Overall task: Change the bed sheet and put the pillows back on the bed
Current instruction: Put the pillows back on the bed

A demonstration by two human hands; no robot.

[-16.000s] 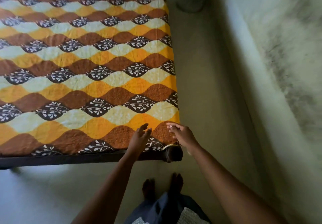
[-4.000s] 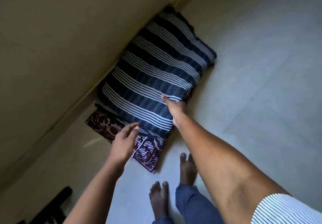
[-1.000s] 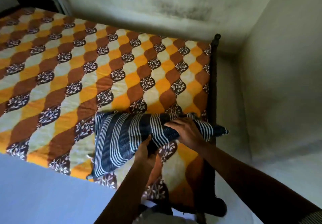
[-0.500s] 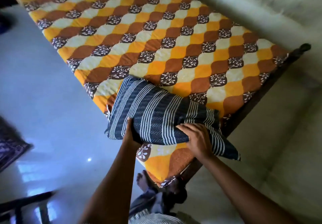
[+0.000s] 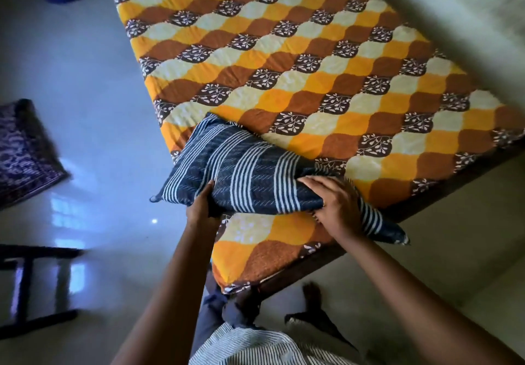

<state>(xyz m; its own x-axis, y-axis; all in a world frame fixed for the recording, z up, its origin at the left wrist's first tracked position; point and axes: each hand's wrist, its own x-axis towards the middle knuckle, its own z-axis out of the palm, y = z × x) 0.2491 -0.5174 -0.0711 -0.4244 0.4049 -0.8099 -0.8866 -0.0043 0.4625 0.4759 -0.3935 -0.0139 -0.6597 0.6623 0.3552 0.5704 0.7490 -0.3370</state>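
At the bed sheet's (image 5: 284, 52) near corner, the striped pillow (image 5: 250, 171) is gripped by the left hand (image 5: 202, 208); clasped by the right hand (image 5: 336, 208).

A person's left hand (image 5: 203, 204) and right hand (image 5: 335, 204) grip a navy striped pillow (image 5: 247, 175) at the near end of a bed covered by an orange, brown and cream sheet (image 5: 298, 60).

Woven striped cloth pillow (image 5: 250, 171), matt patterned cotton-like bed sheet (image 5: 298, 60), glossy smooth floor (image 5: 85, 86)
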